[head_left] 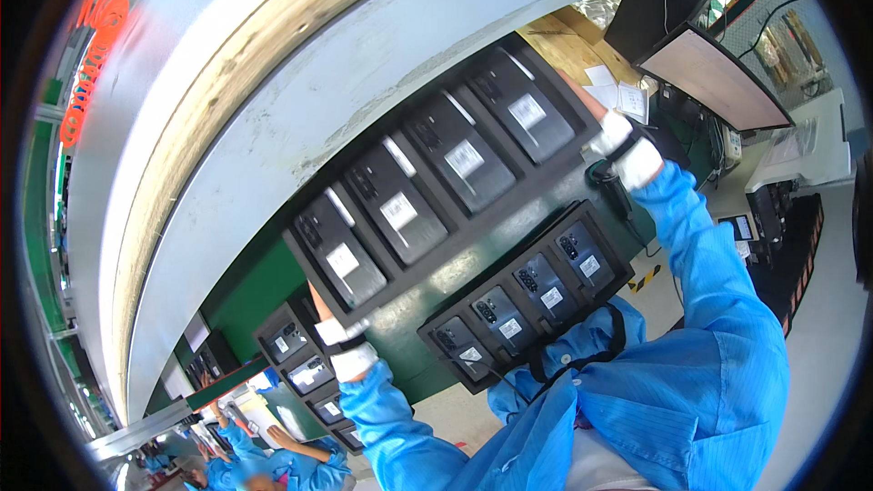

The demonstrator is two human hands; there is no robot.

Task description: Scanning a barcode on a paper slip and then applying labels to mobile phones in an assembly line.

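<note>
A black foam tray [459, 225] is held up at a slant between my two hands. Several dark phones lie in its slots, backs upward, each with a white label [465, 158]. My left hand [329, 325] grips the near left end, and my right hand [600, 123] grips the far right end. White coverings show on both hands and wrists, and the fingers are partly hidden by the tray. Closer to my body rests a second black tray [611, 250], also with several labelled phones, camera side up.
Over the tray's far side runs a grey shelf [382, 64] with a wooden edge. A third phone tray [296, 356] stands at lower left, with a co-worker's blue sleeve [314, 465] beyond. At right are a black handheld scanner [611, 189], a monitor [718, 73] and a white printer [800, 145].
</note>
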